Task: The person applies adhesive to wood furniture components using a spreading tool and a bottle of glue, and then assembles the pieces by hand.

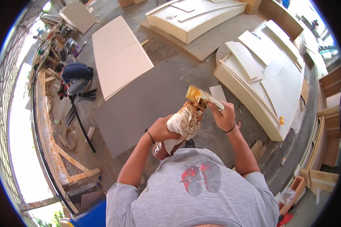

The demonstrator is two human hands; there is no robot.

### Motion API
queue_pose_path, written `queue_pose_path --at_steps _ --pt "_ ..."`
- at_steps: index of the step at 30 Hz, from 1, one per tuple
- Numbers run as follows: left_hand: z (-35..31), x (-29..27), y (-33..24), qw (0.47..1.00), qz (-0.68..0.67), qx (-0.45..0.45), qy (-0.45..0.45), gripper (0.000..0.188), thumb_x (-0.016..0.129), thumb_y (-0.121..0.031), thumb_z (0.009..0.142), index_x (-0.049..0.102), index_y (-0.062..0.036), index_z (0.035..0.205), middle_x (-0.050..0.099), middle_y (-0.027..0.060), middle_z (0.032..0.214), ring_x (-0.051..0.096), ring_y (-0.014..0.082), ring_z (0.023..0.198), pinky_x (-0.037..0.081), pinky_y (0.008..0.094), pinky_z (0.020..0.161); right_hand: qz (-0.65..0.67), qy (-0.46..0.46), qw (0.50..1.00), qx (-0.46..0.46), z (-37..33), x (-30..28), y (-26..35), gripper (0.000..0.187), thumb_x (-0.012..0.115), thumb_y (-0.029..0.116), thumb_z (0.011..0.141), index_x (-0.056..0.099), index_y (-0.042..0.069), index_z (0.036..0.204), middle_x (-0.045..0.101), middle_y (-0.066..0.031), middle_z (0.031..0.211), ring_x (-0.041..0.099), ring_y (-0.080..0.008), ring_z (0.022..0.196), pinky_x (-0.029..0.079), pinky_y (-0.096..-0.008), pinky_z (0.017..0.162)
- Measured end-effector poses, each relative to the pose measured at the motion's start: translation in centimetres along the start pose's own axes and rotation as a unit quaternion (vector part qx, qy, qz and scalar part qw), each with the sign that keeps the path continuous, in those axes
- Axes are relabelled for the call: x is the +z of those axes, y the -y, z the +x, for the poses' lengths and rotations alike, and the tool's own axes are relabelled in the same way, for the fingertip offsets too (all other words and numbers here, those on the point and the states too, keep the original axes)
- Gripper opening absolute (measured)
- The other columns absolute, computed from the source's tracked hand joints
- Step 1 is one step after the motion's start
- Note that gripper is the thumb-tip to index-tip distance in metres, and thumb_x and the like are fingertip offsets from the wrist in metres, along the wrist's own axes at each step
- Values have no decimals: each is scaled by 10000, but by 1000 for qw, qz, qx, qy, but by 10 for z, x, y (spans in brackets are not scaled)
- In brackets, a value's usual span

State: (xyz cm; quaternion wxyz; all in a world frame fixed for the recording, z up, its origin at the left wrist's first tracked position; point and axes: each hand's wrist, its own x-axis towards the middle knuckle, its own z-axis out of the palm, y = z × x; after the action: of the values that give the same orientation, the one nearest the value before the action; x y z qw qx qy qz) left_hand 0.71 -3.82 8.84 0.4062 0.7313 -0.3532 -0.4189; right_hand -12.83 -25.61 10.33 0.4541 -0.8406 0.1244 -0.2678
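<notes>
My left hand point(163, 129) is closed around a crumpled off-white wrapping point(185, 122), cloth or plastic, whose upper end is smeared brown. Below that hand shows a glossy reddish-brown ribbed object point(161, 150), perhaps the lower part of a container inside the wrapping; I cannot tell if they are joined. In my right hand point(224, 117) is a flat brush point(196, 94) with a pale handle. Its amber-coloured end points left, over the stained top of the wrapping. The brush is somewhat blurred, and whether it touches the wrapping is unclear.
A grey sheet point(140, 102) lies ahead on the floor, with a pale panel point(117, 53) beyond it. White curved structures point(250, 87) stand to the right. A person point(76, 75) crouches at the left near black strips point(81, 121). Wooden cabinets point(331, 132) line the right side.
</notes>
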Motion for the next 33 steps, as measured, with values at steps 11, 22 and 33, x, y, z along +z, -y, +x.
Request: queue_pose_path --at_steps 11,22,33 --pt "-23 5 48 994 81 -63 46 684 830 -267 510 572 -81 1116 660 86 985 640 229 900 491 345 826 -63 -399 908 115 -64 -156 -41 304 583 196 886 592 -54 1059 658 -94 944 601 -146 852 461 -282 748" --pt "-1 -182 102 961 164 -211 69 564 796 -275 593 619 -82 1092 657 76 1018 613 184 911 471 322 840 128 -570 757 293 -190 -141 -105 350 597 150 869 544 -88 1120 619 -129 1052 624 -190 884 518 -300 742" --pt "-1 -271 104 804 381 -446 99 821 800 -504 486 619 49 1064 616 163 1101 620 268 942 487 351 816 107 -529 778 321 -179 -127 -92 416 579 181 882 492 -82 1192 600 -139 1104 634 -210 893 530 -299 703"
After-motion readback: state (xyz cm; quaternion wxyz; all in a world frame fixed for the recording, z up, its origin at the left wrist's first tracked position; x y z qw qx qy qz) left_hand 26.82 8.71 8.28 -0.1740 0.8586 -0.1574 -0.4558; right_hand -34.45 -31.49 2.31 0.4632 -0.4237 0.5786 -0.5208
